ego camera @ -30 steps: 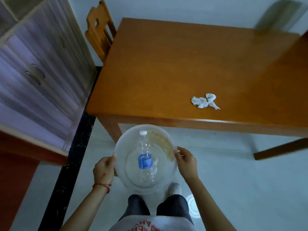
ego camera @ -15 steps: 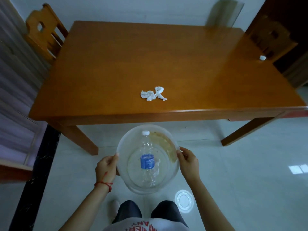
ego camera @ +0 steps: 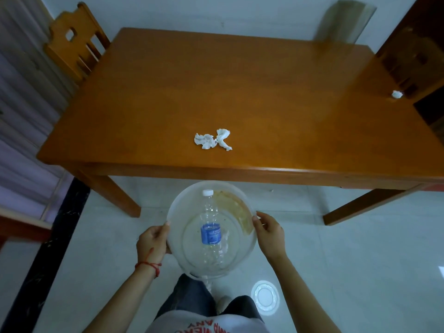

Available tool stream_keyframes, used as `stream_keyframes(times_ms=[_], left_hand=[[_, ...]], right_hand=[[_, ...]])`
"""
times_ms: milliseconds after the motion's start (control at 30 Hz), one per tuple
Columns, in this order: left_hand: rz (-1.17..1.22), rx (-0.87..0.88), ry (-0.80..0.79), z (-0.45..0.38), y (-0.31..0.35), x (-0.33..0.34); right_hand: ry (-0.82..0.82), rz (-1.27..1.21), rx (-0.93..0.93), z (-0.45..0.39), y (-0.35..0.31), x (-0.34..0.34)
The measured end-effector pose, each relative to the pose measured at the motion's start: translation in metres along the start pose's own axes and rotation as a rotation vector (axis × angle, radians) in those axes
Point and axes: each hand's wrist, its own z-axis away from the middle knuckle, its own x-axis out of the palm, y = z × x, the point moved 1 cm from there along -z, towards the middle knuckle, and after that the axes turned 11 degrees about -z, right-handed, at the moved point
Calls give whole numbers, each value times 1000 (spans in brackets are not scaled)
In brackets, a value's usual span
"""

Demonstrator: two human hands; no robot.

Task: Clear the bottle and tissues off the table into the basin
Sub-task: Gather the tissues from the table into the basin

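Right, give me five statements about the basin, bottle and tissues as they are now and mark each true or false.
1. The bottle lies inside the basin. True.
2. Only the left hand holds the basin. False: the right hand grips the opposite rim too.
3. The crumpled tissue is already in the basin. False: it lies on the table, near its front edge.
4. A second small tissue sits near the table's far right edge. True.
5. The basin rests on the table. False: it is held in front of the table, above the floor.
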Motion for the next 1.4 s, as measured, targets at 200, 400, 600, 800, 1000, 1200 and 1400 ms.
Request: stream_keyframes(times_ms=[200, 400, 600, 800, 1000, 1200, 1400], left_hand=[[1, -24, -6, -21, 9, 15], [-7, -65, 15, -36, 16, 22], [28, -102, 70, -41, 23, 30], [63, -164, 118, -41, 21, 39], [8, -197, 178, -37, 23, 46], [35, -250, 195, -35, 23, 50], [59, -258, 189, -33, 24, 53]], right_hand=[[-18, 16, 29, -27, 1, 3], [-66, 64, 42, -52, -1, 8], [-178, 209, 3, -88, -10, 6], [-225, 231, -118, -142, -33, 12], [-287, 214, -176, -203, -68, 39], [-411, 349, -315, -251, -88, 81], [-501, 525, -494, -276, -84, 101]])
